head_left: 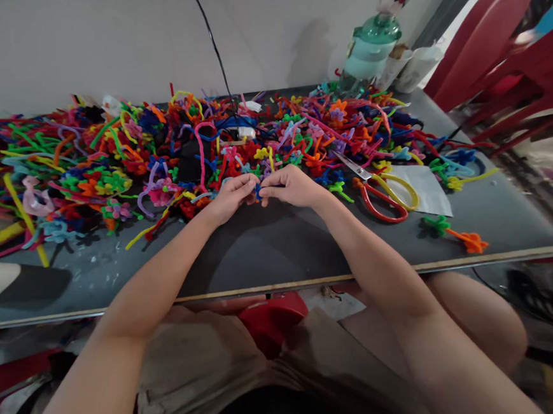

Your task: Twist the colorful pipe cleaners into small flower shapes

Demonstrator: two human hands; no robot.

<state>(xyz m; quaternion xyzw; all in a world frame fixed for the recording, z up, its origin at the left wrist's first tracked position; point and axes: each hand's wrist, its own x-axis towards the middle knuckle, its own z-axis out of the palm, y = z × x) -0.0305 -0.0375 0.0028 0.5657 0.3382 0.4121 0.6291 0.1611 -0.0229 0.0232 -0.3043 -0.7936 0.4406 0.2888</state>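
Between my two hands, just above the dark table [263,250], is a small blue pipe-cleaner flower [258,191]. My left hand [233,197] pinches it from the left, its fingertips partly hidden. My right hand [291,188] closes thumb and fingers on its other side. A large heap of colourful pipe cleaners [114,137], many bent into flowers, lies right behind my hands. Scissors [385,193] with one red and one yellow handle loop lie to the right of my right hand, blades toward the heap.
A green bottle [367,55] and white cups [417,68] stand at the back right. A white packet [421,188] lies by the scissors, and a green and orange flower piece [454,232] near the front edge. A black cable [208,32] hangs along the wall. Red chairs [531,74] stand beyond.
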